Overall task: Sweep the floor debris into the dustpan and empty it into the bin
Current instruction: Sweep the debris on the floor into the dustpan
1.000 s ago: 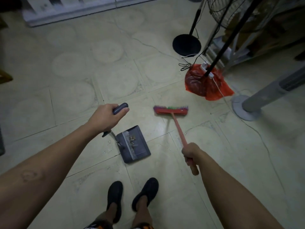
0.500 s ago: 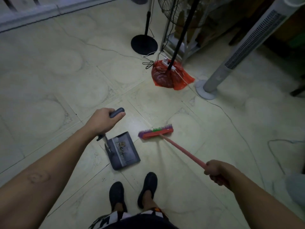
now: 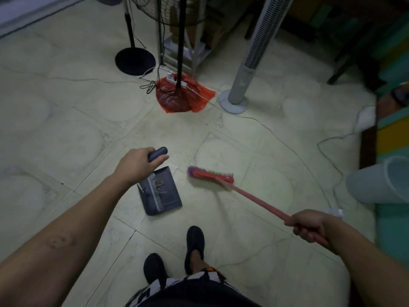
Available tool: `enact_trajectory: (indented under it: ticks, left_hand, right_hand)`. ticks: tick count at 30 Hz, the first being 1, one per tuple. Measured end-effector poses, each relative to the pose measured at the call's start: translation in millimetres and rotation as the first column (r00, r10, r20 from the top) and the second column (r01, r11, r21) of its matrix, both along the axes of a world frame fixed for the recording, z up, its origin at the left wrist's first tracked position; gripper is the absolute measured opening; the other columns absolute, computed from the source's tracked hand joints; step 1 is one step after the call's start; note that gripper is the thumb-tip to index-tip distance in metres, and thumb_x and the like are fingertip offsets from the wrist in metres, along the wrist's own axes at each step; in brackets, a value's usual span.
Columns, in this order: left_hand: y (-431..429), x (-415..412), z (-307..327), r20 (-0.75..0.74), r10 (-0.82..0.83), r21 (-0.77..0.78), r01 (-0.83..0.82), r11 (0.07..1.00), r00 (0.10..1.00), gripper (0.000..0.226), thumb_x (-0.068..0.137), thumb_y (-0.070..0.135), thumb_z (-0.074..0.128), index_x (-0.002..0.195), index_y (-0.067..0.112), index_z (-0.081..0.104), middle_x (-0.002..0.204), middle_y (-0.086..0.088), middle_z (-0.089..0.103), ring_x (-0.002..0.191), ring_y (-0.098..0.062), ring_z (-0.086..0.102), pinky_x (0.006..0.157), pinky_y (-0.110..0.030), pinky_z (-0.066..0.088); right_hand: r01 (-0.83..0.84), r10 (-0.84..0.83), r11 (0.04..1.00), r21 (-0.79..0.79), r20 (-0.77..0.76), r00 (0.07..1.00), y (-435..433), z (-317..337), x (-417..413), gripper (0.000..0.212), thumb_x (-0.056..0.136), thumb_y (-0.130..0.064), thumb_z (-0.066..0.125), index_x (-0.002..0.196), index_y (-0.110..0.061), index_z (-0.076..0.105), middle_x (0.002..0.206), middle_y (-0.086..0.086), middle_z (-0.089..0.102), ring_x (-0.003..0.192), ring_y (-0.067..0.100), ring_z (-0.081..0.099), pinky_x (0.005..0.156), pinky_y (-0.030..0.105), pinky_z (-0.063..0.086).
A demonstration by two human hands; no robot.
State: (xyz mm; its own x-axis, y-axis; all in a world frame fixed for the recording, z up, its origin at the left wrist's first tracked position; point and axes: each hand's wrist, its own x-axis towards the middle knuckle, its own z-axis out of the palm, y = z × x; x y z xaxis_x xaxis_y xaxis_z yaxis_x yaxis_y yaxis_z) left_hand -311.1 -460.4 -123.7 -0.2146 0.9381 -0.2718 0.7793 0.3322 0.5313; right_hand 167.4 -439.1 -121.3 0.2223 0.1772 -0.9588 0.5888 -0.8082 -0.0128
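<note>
A person looks down at a pale tiled floor (image 3: 66, 129) and their own two arms. The left hand (image 3: 137, 167) has its grip clenched round the upright dark handle of a grey dustpan (image 3: 168, 196), which sits low at the floor just ahead of their dark shoes (image 3: 194, 240). A small heap of debris (image 3: 158, 183) already lies inside the pan, near its comb teeth. The long handle lets the person place the pan without bending.

The right hand (image 3: 309, 227) grips the far end of a red broom (image 3: 254, 198), fingers wrapped tight. Its blurred head (image 3: 210, 175) is just beside the pan's open edge, likely drawing more dirt in.

Beyond, well apart, stand a red plastic bag (image 3: 177, 98) round a black pole, a black round stand base (image 3: 135, 60) and a white tower fan (image 3: 250, 63). A thin cable (image 3: 287, 147) trails across the tiles to the right and could snag the broom. A pale round container (image 3: 380, 182), possibly the bin, sits at the right edge.
</note>
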Motion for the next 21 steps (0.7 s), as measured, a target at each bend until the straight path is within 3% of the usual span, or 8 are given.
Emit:
enact_trajectory:
  ticks: [5,9,16,21]
  left_hand:
    - [30.5,31.1,1.2,-0.030,-0.078,-0.018,0.078,0.997,0.996,0.036,0.093,0.053,0.055,0.084,0.018,0.062,0.063,0.001,0.057,0.057,-0.017,0.054,0.052,-0.028,0.034]
    - [48.4,53.0,-1.4,-0.011,-0.147,-0.046,0.147,0.988,0.989,0.035,0.093,0.052,0.055,0.082,0.020,0.060,0.063,-0.001,0.058,0.055,-0.016,0.053,0.052,-0.028,0.036]
    - [73.2,95.2,-17.7,-0.011,-0.269,-0.082,0.267,0.960,0.963,0.036,0.093,0.054,0.053,0.077,0.022,0.056,0.062,0.001,0.056,0.055,-0.016,0.052,0.051,-0.027,0.034]
    - [89.6,101.7,-23.5,-0.005,-0.207,-0.066,0.206,0.976,0.978,0.036,0.094,0.053,0.052,0.074,0.024,0.053,0.061,0.000,0.055,0.056,-0.018,0.052,0.051,-0.028,0.034]
  right_hand:
    - [0.224,-0.216,0.972,0.074,-0.111,0.970,12.7,-8.3,15.1,0.008,0.098,-0.009,0.048,0.092,-0.009,0.044,0.048,0.001,0.040,0.026,0.006,0.029,0.029,0.012,0.025]
    - [0.287,-0.271,0.942,0.172,-0.112,0.956,29.7,-38.0,15.2,0.015,0.100,-0.006,0.044,0.085,-0.007,0.046,0.047,0.003,0.041,0.026,0.007,0.031,0.029,0.013,0.027]
    - [0.207,-0.204,0.945,0.252,-0.036,0.978,42.1,-83.7,10.8,0.005,0.096,0.002,0.043,0.099,0.005,0.046,0.064,0.014,0.049,0.031,0.012,0.039,0.031,0.017,0.036]
    - [0.146,-0.153,0.950,0.275,0.006,0.988,26.3,-104.3,-17.1,0.024,0.092,0.006,0.037,0.115,0.011,0.044,0.061,0.011,0.047,0.044,0.018,0.041,0.036,0.020,0.036]
